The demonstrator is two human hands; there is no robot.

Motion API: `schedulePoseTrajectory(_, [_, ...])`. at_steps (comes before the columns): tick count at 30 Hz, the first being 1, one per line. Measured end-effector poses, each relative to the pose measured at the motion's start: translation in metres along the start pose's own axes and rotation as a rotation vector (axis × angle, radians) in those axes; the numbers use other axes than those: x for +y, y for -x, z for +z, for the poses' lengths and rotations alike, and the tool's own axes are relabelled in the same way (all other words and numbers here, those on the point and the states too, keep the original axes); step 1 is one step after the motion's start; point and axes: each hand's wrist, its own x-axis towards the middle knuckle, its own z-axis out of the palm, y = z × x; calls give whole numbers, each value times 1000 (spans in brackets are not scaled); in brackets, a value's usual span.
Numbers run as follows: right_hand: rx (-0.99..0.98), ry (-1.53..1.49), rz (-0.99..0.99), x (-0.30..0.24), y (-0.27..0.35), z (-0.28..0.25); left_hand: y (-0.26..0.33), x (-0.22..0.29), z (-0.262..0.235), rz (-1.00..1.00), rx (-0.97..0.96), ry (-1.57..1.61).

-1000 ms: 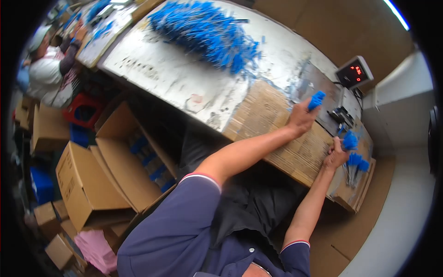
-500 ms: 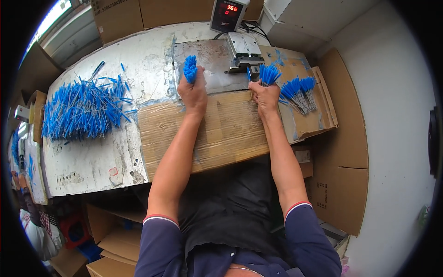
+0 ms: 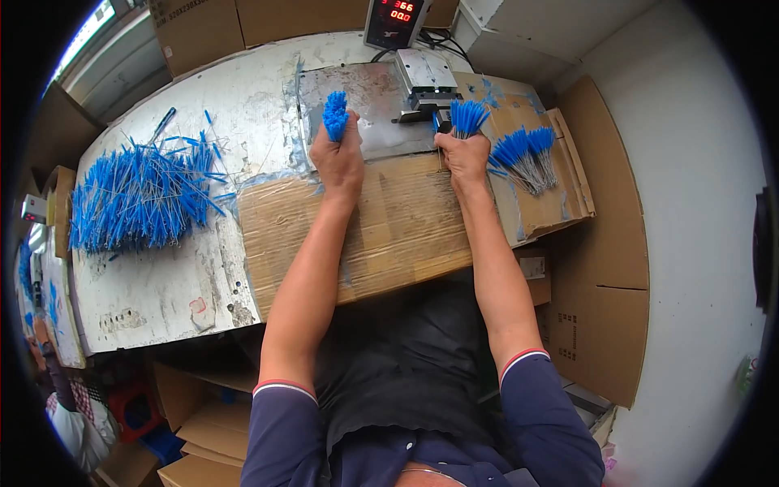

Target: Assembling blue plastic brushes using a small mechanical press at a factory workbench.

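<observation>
My left hand [image 3: 337,166] is closed around a tight upright bundle of blue-tipped wires [image 3: 334,116], their blue ends pointing up. My right hand [image 3: 466,159] grips another bundle of blue-tipped wires [image 3: 469,119], fanned out above the fist. Its thumb side is close to the front of a small metal machine [image 3: 426,79], where a short blue piece stands; whether the fingers touch it I cannot tell. Further right, more bunches of blue-tipped wires [image 3: 526,158] lie with their grey wires toward me. A large tangled heap of the same wires [image 3: 142,191] covers the table's left part.
A counter box with red digits [image 3: 395,23] and black cables stand behind the machine. Worn cardboard [image 3: 357,227] covers the table's front edge. A cardboard box [image 3: 560,195] is at the right, beside a white wall. At the far left, another person's arm [image 3: 50,353] shows.
My right hand has moved very slightly left and up, still holding its bundle. My left hand stays almost in place. The counter's lower row of red digits has changed.
</observation>
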Motion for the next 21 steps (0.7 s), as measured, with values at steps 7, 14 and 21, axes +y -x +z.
schedulePoseTrajectory(7, [13,-8,8,-5,1,1,3,7,1,67,-22,-41])
schedulePoseTrajectory(14, [-3,11,48,-2,0,-2,3,7,3,41,-54,-66])
schedulePoseTrajectory(21, [47,-13,20,-4,5,6,1,3,2,88,-23,-111])
